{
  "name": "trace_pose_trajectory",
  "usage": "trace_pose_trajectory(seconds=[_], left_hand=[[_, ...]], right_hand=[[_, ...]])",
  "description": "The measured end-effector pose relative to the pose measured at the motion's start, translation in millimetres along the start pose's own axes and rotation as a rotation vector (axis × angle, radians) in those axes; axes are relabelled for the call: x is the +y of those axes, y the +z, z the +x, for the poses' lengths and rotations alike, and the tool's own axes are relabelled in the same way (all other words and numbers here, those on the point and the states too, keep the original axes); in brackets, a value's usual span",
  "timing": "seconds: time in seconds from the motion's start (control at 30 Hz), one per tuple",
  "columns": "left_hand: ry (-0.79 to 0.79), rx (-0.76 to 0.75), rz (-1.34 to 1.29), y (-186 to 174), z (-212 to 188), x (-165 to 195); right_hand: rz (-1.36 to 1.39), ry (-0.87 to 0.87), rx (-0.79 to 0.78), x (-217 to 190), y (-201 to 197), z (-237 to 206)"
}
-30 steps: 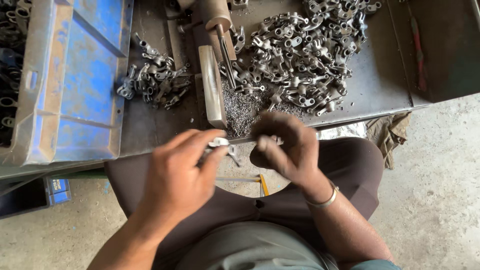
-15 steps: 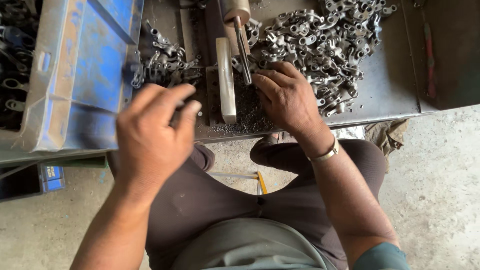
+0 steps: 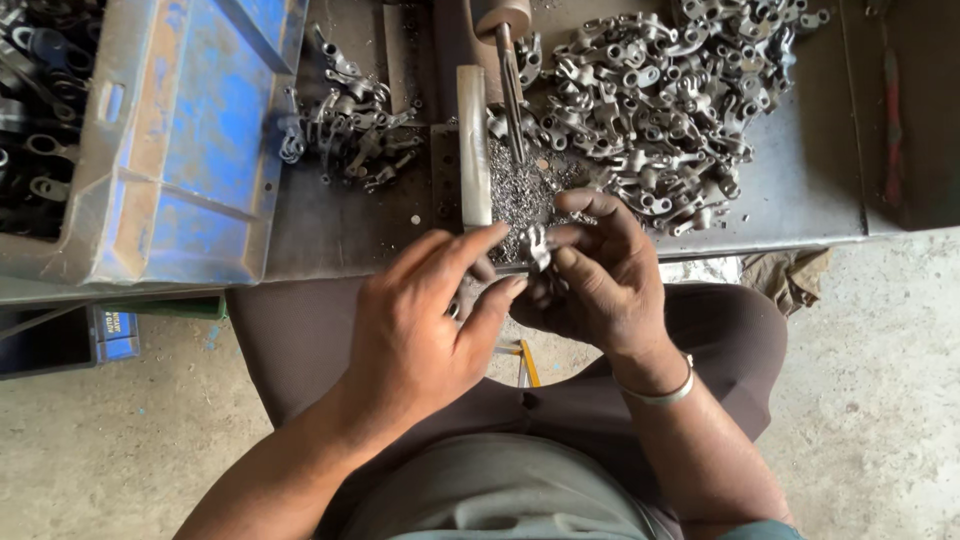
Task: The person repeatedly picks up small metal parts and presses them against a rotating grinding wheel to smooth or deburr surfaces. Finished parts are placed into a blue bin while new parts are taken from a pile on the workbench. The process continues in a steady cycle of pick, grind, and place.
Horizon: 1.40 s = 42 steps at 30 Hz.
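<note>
Both hands meet at the near edge of the metal workbench [image 3: 800,200]: right hand [image 3: 595,280] has its fingers pinched round a small grey metal casting [image 3: 537,247], left hand [image 3: 425,320] touches it with thumb and forefinger closed in. Big pile of castings [image 3: 660,100] sits just behind, blue crate [image 3: 170,140] off left.

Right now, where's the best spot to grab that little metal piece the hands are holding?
Probably by its two flat sides, coming from the near edge of the bench. The small metal part sits pinched between the right hand and left hand, its top poking up free.

Small grey metal part [image 3: 536,246], fingertip-pinched
</note>
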<state>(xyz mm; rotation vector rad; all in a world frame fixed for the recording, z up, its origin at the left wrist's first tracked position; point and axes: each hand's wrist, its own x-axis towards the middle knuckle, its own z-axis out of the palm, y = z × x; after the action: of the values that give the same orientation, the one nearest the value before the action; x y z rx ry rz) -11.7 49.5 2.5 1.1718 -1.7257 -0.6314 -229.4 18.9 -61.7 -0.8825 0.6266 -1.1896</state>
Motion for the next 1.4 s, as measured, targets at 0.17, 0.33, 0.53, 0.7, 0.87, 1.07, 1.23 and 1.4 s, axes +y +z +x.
trace_pose_trajectory(seconds=[0.17, 0.33, 0.53, 0.7, 0.87, 1.07, 1.23, 1.4], left_hand=[[0.068, 0.005, -0.003, 10, 12, 2], [0.025, -0.035, 0.037, 10, 10, 6], [-0.055, -0.108, -0.094, 1, 8, 5], [0.067, -0.071, -0.087, 2, 2, 2], [-0.014, -0.074, 0.059, 6, 1, -1], [0.020, 0.085, 0.305, -43, 1, -14], [0.157, 0.192, 0.517, -74, 24, -51], [0.120, 0.195, 0.456, -54, 26, -43]], right_hand=[[-0.416, -0.102, -0.068, -4, 3, -15], [-0.372, -0.117, -0.117, -8, 8, -18], [-0.239, -0.006, -0.056, 0, 2, -18], [-0.140, -0.012, -0.102, 6, -2, -12], [-0.283, -0.037, -0.129, 9, 7, -13], [-1.488, -0.625, 0.090, -14, -9, 7], [-1.876, -0.584, -0.189, -38, -35, 39], [-1.727, -0.462, -0.135, -48, -31, 46]])
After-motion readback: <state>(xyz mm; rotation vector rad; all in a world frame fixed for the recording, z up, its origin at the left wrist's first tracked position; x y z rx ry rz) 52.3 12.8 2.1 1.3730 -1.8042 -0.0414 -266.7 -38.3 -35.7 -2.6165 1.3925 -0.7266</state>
